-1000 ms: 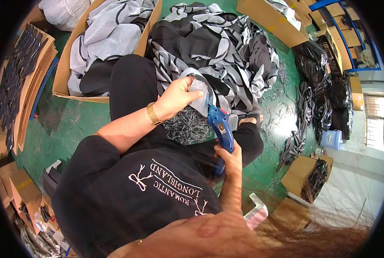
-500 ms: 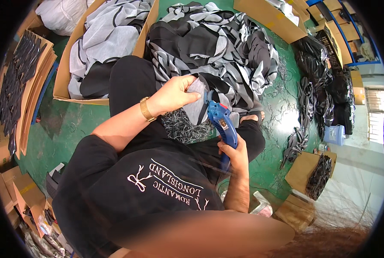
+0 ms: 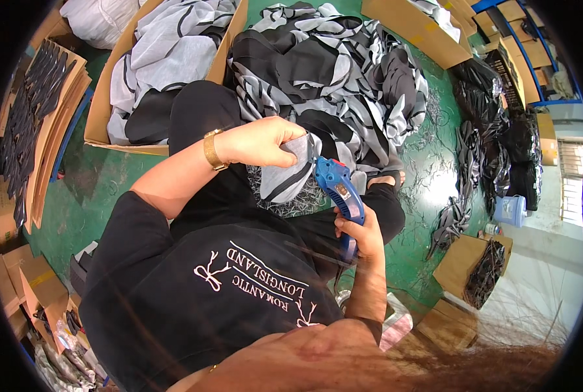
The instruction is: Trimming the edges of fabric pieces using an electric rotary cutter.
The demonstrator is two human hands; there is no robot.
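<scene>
My left hand point(image 3: 265, 142), with a gold watch on its wrist, pinches the upper edge of a grey cloth piece point(image 3: 283, 179) with a dark stripe. Blue electric fabric scissors point(image 3: 344, 189) fill my right hand point(image 3: 363, 232), fingers wrapped around the handle. Their head points at the cloth's right edge, close to my left fingertips; whether the blade touches the cloth is hard to make out. Thin dark scraps point(image 3: 298, 208) lie in a heap beneath the cloth. Just beyond my hands rises a large pile of grey and black cloth point(image 3: 324, 65).
A cardboard box of grey cloth point(image 3: 102, 130) stands at the far left, another box point(image 3: 422, 32) at the far right. Black plastic bags point(image 3: 481, 98) and a blue bucket point(image 3: 510, 210) line the right side. Stacked cardboard sheets point(image 3: 63, 124) bear dark strips on the left. Scraps litter the green floor.
The cloth piece has turned and hangs wider, its dark stripe now showing. The scissors have shifted slightly right and down, away from the cloth's middle. My left hand stays closed on the cloth.
</scene>
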